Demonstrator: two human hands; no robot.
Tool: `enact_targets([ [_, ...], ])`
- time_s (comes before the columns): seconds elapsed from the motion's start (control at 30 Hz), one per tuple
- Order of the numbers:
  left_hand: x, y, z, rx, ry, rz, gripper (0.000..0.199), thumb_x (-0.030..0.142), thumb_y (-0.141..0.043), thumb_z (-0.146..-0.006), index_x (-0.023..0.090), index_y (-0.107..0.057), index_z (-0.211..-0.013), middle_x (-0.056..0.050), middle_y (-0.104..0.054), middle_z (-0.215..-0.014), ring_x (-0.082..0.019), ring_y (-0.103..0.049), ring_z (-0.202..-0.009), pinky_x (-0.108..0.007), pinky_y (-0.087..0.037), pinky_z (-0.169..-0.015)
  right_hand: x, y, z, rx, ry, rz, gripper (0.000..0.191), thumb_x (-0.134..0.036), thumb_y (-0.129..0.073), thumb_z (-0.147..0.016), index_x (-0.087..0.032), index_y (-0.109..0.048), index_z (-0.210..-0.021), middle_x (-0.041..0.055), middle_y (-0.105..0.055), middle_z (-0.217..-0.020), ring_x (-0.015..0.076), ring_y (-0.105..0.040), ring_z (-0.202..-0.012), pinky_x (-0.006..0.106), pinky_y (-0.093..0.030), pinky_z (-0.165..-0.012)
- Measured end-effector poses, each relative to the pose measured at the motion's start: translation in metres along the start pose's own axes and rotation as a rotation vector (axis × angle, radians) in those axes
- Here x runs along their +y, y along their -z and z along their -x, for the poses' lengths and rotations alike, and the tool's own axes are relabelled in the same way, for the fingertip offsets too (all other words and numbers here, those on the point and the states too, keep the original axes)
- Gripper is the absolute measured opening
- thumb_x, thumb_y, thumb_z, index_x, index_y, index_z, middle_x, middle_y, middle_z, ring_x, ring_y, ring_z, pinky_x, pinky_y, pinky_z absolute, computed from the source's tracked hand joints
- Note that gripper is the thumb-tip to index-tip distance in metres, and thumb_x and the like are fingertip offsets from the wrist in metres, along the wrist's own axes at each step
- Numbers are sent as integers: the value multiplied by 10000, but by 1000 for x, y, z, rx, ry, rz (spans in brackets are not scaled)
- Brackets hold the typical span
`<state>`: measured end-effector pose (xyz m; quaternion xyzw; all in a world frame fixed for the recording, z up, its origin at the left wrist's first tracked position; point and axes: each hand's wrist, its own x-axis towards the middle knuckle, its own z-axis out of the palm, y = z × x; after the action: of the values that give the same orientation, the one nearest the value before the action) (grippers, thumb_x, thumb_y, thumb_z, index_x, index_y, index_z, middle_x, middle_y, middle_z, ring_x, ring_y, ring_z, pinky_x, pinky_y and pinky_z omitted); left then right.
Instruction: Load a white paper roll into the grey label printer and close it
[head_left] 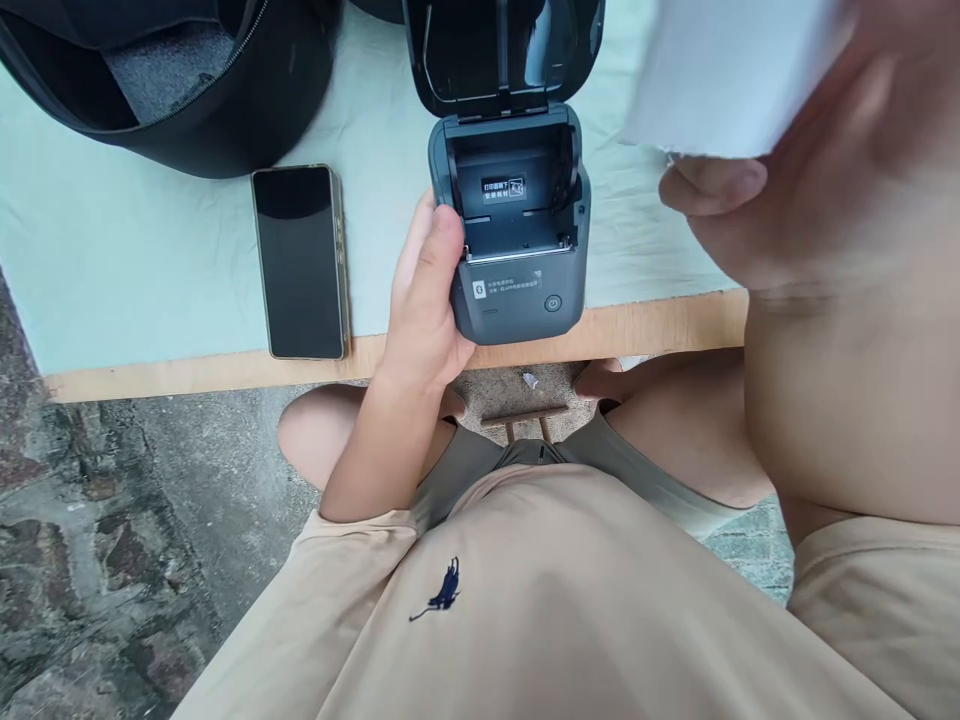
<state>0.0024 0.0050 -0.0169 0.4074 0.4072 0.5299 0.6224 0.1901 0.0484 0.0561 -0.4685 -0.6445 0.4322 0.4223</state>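
My left hand (426, 290) is wrapped around the left side of a dark grey label printer (514, 305), its thumb on the rim. The printer's glossy black lid (506, 50) is flipped up, and the paper bay inside shows nothing but a small sticker with printing. A power button and a Bluetooth label sit on the front part. Raised close to the camera at the upper right, my right hand (795, 205) is closed on a white piece of paper (720, 80). Motion blurs this hand, and the paper's upper part runs out of view.
A smartphone (300, 262) with a dark screen lies left of the printer, near the table's wooden edge (187, 382). Behind it stands a round black zip case (247, 110), open, with grey material inside. Pale green cloth (135, 250) covers the table.
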Motion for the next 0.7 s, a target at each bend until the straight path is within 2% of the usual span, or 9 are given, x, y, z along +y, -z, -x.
enact_targets([
  [0.07,0,1,-1,-9,0,13,688,776,-237,-790,394,-462,-1316,-32,-635,-1262,-256,-561,-1233,-453,-507,-976,4,-6,6,156,33,-125,429,-487,-540,-803,-183,-513,-1104,0,-535,-833,63,-453,-590,229,-290,-404],
  [0.13,0,1,-1,-11,1,7,688,776,-245,-789,396,-454,-1323,-28,-637,-1261,-258,-565,-1228,-457,-508,-974,7,-11,11,240,102,-133,360,-393,-582,-802,-186,-502,-1085,-9,-505,-758,69,-429,-545,250,-319,-431],
  [0.2,1,1,-1,-7,10,-3,678,767,-255,-795,391,-451,-1325,-22,-634,-1269,-253,-555,-1243,-448,-502,-986,9,-12,15,200,122,-40,337,-404,-587,-808,-206,-481,-1060,-20,-492,-720,79,-453,-531,257,-350,-444],
  [0.27,3,0,0,-1,20,-6,662,749,-261,-809,382,-447,-1327,-16,-627,-1283,-247,-543,-1259,-434,-492,-1006,11,-10,18,180,165,103,315,-426,-611,-793,-211,-489,-988,-4,-516,-747,95,-509,-615,246,-370,-470],
  [0.33,6,-1,0,-3,32,-4,649,737,-263,-818,378,-443,-1327,-10,-621,-1294,-244,-534,-1270,-428,-486,-1015,13,-5,21,174,228,263,302,-443,-600,-795,-197,-510,-944,27,-550,-859,112,-526,-758,233,-379,-522],
  [0.43,10,-3,2,-16,71,6,606,713,-277,-831,396,-432,-1323,14,-608,-1311,-248,-509,-1295,-443,-473,-1025,19,0,25,102,234,489,333,-346,-617,-775,-186,-522,-1051,41,-558,-1051,123,-515,-877,234,-403,-604],
  [0.57,14,-5,2,-47,85,71,528,653,-338,-858,399,-447,-1307,48,-638,-1262,-281,-459,-1328,-500,-412,-1065,29,-4,27,33,110,727,471,-216,-646,-703,-263,-485,-1143,-13,-615,-1029,128,-557,-791,296,-440,-715],
  [0.63,15,-6,3,-59,80,111,523,640,-340,-868,379,-459,-1306,49,-652,-1238,-305,-436,-1341,-525,-375,-1086,29,-7,27,20,36,736,550,-211,-651,-683,-304,-449,-1186,-33,-626,-979,127,-555,-734,307,-441,-707],
  [0.7,15,-5,3,-70,72,115,533,650,-322,-868,384,-456,-1310,53,-651,-1240,-311,-420,-1354,-534,-349,-1101,25,-5,28,-4,71,659,623,-212,-666,-665,-285,-421,-1234,-14,-626,-1024,130,-560,-749,297,-437,-687],
])
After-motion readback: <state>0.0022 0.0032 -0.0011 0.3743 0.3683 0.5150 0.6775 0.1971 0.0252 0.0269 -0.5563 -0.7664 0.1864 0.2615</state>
